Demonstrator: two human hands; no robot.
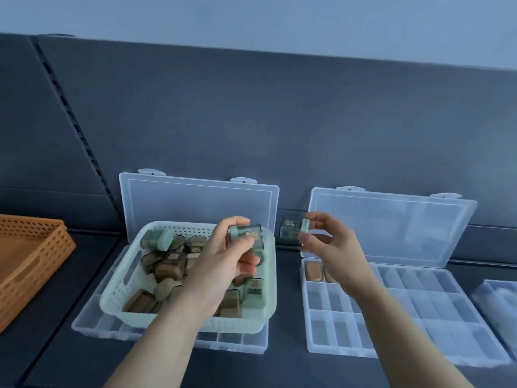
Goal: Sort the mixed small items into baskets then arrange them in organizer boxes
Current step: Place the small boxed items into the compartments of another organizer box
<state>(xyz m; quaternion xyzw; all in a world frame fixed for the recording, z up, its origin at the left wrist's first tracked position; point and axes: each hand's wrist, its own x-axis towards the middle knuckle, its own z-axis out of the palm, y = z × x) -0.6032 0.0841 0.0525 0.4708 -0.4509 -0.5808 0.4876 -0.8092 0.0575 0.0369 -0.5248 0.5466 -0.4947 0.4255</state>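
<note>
1. We see a dark grey work surface (285, 368) backed by a dark grey panel wall (251, 121); a slotted upright rail (75, 127) runs down that wall, up and to the left of the pale green basket (193, 317). A pale wall (279, 18) rises above the panel.
2. The pale green basket, our landmark, sits on the tray of an open clear organizer box (232, 341), whose lid (198, 203) stands upright behind the basket. Small brown and green containers (167, 268) lie jumbled in the basket.
3. To the left of the basket, apart from it, is an orange perforated basket (30, 264), cut off by the edge of the view.
4. To the right of the basket lies a second open organizer box (402, 317) with its lid leaning back; two brown containers (313, 271) fill its compartments in the near-left back corner, partly hidden by the arm.
5. Our left hand (223, 264) hovers over the basket's right side, fingers closed around a small green-tinted container (247, 235).
6. Our right hand (324, 242) is just right of the basket, above the second box's back-left corner, thumb and fingers pinching another green-tinted container (293, 229).
7. A further clear box (500, 303) shows far right of the basket, blurred.
8. Both held containers show small printed patches, but we cannot read any writing or brand.
</note>
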